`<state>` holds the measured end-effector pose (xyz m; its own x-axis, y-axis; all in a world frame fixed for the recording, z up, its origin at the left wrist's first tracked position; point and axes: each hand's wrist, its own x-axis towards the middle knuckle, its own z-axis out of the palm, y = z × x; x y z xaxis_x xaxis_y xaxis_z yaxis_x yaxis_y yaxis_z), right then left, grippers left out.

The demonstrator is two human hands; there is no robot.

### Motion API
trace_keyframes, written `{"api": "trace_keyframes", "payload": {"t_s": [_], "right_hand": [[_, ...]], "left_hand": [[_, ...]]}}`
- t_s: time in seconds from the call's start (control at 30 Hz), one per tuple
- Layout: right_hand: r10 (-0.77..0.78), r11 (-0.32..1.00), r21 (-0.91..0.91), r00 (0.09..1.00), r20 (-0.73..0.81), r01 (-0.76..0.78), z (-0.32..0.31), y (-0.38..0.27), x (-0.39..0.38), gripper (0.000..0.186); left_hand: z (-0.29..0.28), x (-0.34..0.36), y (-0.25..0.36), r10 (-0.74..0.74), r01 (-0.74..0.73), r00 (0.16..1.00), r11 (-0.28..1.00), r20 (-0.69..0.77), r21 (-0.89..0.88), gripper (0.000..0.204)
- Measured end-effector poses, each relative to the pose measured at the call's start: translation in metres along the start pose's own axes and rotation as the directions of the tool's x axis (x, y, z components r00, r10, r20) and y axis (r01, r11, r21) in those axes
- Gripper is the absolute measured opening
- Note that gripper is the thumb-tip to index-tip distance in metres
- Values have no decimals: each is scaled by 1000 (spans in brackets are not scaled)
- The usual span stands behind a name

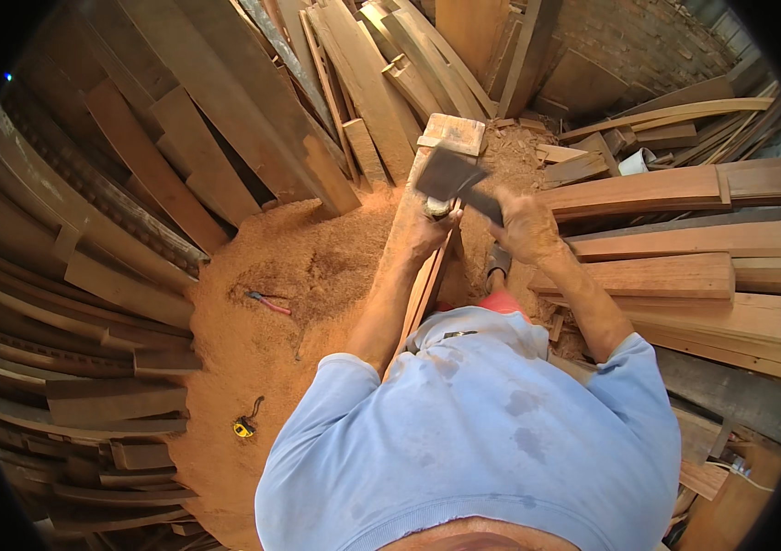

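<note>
While both hands work, hatchet (pixel 450 176) meets plank (pixel 423 248).
Right hand (pixel 524 225) fisted on handle, blade pointing left; left hand (pixel 432 230) curled round plank, long axis running away.

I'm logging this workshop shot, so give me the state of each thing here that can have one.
Left hand: closed on the plank's edge.
Right hand: gripping the hatchet handle.
Hatchet: raised above the plank.
Plank: propped up, leaning towards the person.
Pliers: lying in sawdust.
Tape measure: lying on sawdust.
</note>
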<state>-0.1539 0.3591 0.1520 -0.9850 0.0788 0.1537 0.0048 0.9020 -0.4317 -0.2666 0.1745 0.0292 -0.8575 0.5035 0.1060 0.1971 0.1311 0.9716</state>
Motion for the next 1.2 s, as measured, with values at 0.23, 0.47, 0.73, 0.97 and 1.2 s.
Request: {"api": "trace_keyframes", "payload": {"t_s": [0.23, 0.47, 0.73, 0.97, 1.2], "right_hand": [[117, 921, 380, 991, -63, -85, -36, -25, 4, 28], [266, 728, 641, 762, -590, 242, -91, -89, 38, 12], [259, 966, -50, 952, 164, -254, 18, 30, -16, 28], [198, 851, 522, 955, -221, -55, -66, -45, 5, 27], [294, 740, 672, 904, -311, -10, -35, -48, 20, 21]], "left_hand": [[-5, -4, -40, -151, 150, 988, 988, -43, -19, 32], [-2, -4, -7, -172, 174, 984, 982, 43, -73, 23], [-5, -5, 49, 11, -31, 998, 947, 63, 319, 43], [-6, -8, -15, -159, 152, 982, 986, 104, 68, 29], [-3, -6, -22, -215, 214, 968, 977, 133, 17, 31]]}}
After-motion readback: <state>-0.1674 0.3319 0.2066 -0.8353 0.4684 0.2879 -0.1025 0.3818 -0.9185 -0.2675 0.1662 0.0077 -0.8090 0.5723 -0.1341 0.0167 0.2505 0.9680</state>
